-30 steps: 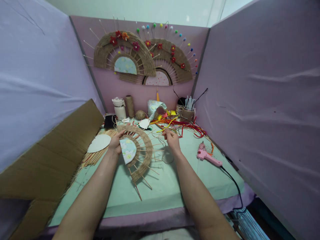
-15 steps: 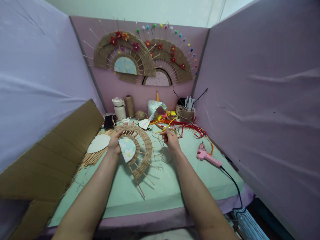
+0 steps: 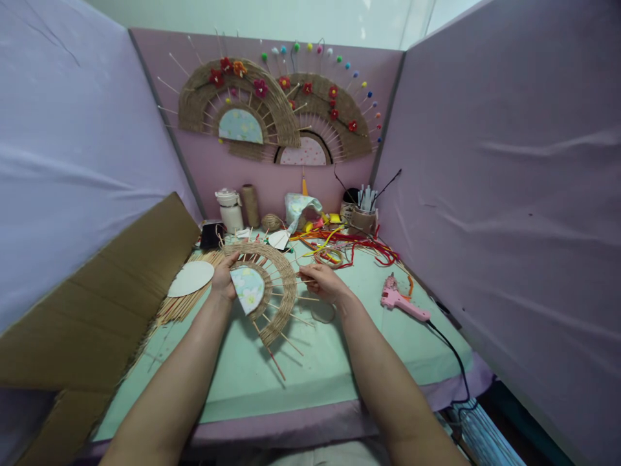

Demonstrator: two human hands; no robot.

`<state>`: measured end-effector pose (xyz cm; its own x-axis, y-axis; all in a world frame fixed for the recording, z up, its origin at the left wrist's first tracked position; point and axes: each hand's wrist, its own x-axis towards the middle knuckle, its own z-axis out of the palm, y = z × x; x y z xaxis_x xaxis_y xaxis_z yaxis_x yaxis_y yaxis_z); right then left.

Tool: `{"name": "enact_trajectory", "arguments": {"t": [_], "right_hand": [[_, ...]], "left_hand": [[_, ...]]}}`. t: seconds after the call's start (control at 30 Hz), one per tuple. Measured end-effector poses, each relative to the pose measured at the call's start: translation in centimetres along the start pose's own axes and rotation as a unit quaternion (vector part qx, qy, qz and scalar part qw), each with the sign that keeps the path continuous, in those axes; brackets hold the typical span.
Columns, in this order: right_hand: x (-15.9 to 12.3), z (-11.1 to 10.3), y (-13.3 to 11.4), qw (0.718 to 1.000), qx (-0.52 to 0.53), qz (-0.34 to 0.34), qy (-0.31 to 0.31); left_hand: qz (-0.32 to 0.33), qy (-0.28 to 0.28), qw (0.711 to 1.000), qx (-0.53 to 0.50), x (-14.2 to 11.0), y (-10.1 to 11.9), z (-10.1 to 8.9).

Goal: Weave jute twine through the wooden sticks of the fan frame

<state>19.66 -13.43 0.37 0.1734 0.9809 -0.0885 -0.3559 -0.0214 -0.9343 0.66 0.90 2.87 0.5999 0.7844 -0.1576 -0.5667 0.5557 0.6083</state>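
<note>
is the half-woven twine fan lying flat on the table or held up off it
Held up, tilted. The left hand grips the twine fan at its paper centre, the right hand pinches its outer edge, and its shadow falls on the green table below.

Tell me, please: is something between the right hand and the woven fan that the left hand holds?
Nothing visible. The right hand already touches the skewer spokes at the outer edge of the woven fan, which the left hand holds above the green table.
</note>
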Motion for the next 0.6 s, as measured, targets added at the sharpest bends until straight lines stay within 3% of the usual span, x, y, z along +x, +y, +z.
{"name": "enact_trajectory", "arguments": {"t": [0.27,0.4,0.6], "right_hand": [[0.3,-0.8,-0.5,0.992,0.059,-0.051,0.1],[0.5,-1.0,-0.5,0.989,0.061,-0.075,0.109],[1.1,-1.1,0.0,0.987,0.003,-0.082,0.136]], "left_hand": [[-0.075,-0.032,0.995,0.052,-0.3,-1.3,0.6],[-0.133,-0.063,0.985,0.094,-0.7,-2.7,0.8],[-0.102,-0.058,0.988,0.097,-0.6,-2.8,0.8]]}}
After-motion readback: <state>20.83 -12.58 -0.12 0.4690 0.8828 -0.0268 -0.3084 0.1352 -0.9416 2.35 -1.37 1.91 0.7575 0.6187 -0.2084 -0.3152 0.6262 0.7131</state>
